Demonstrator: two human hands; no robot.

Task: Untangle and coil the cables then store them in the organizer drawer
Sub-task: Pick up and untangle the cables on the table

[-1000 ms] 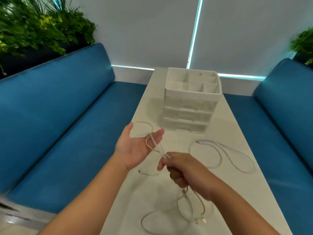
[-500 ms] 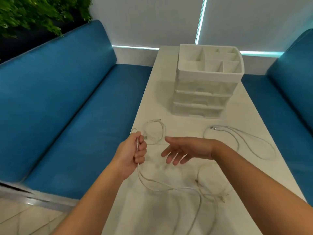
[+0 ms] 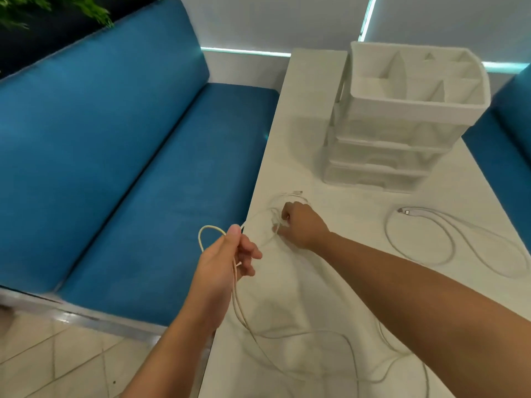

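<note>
My left hand (image 3: pixel 227 259) pinches a loop of a long white cable (image 3: pixel 290 336) at the table's left edge; the cable trails down across the near table. My right hand (image 3: pixel 301 225) reaches across and grips a small tangle of white cable (image 3: pixel 287 196) lying further up the table. A second white cable (image 3: pixel 448 234) lies loose in a long loop on the right, its plug end toward the organizer. The white organizer (image 3: pixel 402 116) stands at the far end, with an open divided top tray and closed drawers below.
The white table (image 3: pixel 344 268) is narrow, with a blue bench seat (image 3: pixel 143 182) close on the left and another blue seat (image 3: pixel 514 110) at the right. Tiled floor (image 3: pixel 57 360) shows at the bottom left. Green plants (image 3: pixel 17 10) sit behind the left bench.
My right hand, open half a second ago, has moved forward and closed on the far cable tangle. My left hand has lifted its cable loop. The view has turned left and down.
</note>
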